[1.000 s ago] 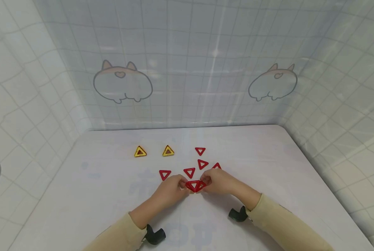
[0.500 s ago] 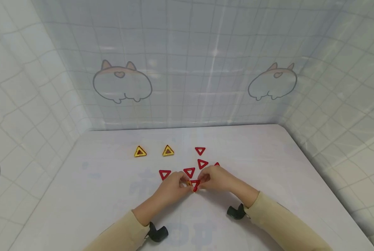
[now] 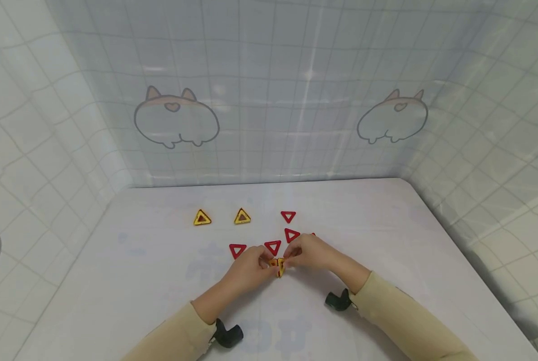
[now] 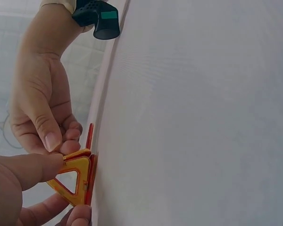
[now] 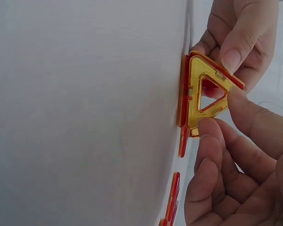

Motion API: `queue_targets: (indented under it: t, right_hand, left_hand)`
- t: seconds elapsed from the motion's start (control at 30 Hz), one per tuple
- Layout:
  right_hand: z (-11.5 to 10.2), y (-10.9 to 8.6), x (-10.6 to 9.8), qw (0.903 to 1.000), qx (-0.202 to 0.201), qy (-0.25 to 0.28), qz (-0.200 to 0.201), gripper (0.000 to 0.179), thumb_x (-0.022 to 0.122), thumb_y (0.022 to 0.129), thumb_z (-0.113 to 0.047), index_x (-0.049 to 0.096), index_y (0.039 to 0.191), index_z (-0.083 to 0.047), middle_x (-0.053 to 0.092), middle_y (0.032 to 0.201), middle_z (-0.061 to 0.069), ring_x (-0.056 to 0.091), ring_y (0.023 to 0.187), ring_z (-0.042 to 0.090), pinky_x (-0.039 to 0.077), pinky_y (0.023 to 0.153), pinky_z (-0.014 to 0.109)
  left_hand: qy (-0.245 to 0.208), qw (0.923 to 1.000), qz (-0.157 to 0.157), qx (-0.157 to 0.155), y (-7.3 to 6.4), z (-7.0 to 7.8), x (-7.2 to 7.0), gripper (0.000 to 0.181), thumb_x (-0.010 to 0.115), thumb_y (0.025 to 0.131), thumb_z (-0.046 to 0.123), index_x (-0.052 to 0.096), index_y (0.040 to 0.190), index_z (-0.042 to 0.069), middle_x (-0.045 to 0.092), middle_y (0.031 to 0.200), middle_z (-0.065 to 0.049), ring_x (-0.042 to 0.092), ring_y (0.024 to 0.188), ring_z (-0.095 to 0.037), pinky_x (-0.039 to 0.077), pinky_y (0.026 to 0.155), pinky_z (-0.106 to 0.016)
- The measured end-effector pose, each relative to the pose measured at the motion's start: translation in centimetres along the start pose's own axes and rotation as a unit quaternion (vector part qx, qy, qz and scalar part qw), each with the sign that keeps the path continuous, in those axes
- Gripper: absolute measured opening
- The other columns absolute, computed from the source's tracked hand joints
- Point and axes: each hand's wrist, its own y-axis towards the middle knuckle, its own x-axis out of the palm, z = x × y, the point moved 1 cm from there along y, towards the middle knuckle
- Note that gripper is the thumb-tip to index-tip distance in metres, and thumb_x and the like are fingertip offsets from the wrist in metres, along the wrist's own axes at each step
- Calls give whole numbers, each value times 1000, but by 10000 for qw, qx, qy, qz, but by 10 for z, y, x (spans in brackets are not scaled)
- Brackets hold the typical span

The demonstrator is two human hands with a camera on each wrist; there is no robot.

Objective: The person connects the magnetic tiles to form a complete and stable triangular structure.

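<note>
My left hand and right hand meet at the front of the group of tiles, pinching joined triangular magnetic tiles between thumbs and fingers. In the right wrist view, a yellow see-through tile with a triangular hole stands upright, with red-edged tiles against its sides. The right thumb and fingertips hold its near corner and lower side, while the left hand grips behind it. From the left wrist view, another yellow face stands tilted under my left thumb. Fingers partly hide the joined shape.
Two yellow triangle tiles lie at the back left. Several red triangle tiles lie flat around the hands, including ones at the back, in the middle and left. Another is mostly covered by my right hand.
The joined tiles have folded up from a spread shape with a red middle facing up, now showing yellow faces. My right hand has shifted left and slightly away; my left hand moved a little inward.
</note>
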Motion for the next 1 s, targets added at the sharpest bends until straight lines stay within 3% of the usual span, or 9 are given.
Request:
queue_targets:
  t: [0.27, 0.43, 0.57, 0.73, 0.9, 1.0]
  right_hand:
    - [-2, -1, -6, 9999, -55, -131, -25, 8, 80, 86, -16, 76, 93, -13, 69, 81, -10, 63, 75, 8, 53, 70, 25]
    - [-3, -1, -21, 9998, -111, -117, 86, 8, 77, 89, -12, 75, 96, -9, 69, 86, -7, 63, 80, 9, 54, 75, 25]
    - [0, 7, -35, 9994, -51, -212, 278, 12, 77, 89, -15, 75, 100, -10, 69, 88, -7, 61, 80, 11, 53, 73, 26]
    - [9, 25, -51, 9970, 421, -67, 645, 16, 74, 92, -20, 74, 105, -11, 68, 93, -3, 59, 85, 17, 52, 72, 30]
    - [26, 45, -57, 9908, 983, 189, 913, 21, 71, 94, -21, 72, 113, -10, 66, 103, 2, 60, 99, 22, 53, 82, 34]
    - [35, 56, -55, 9860, 1255, 331, 1045, 25, 70, 95, -22, 70, 118, -11, 64, 113, 5, 58, 107, 25, 53, 88, 40]
  left_hand:
    - [19, 10000, 66, -33, 3, -2, 6, 35, 82, 83, 33, 64, 103, 11, 56, 87, 1, 54, 76, -14, 49, 64, -27]
    - [328, 9992, 209, -27, 5, 2, 13, 45, 84, 81, 39, 58, 106, 10, 50, 88, -1, 49, 79, -15, 44, 64, -28]
    - [446, 9987, 241, -71, 5, 5, 14, 42, 83, 82, 33, 57, 105, 11, 50, 89, -1, 48, 80, -15, 45, 66, -28]
    - [282, 9993, 105, -226, 4, 5, 10, 36, 82, 84, 25, 59, 108, 13, 52, 94, 0, 51, 85, -16, 49, 74, -31]
    - [114, 9997, -91, -178, 2, 3, 6, 35, 81, 85, 22, 61, 114, 15, 57, 104, 3, 55, 95, -15, 53, 86, -35]
    - [66, 9997, -136, -187, 3, 1, 7, 43, 83, 84, 24, 59, 118, 14, 56, 105, 2, 55, 96, -16, 53, 86, -35]
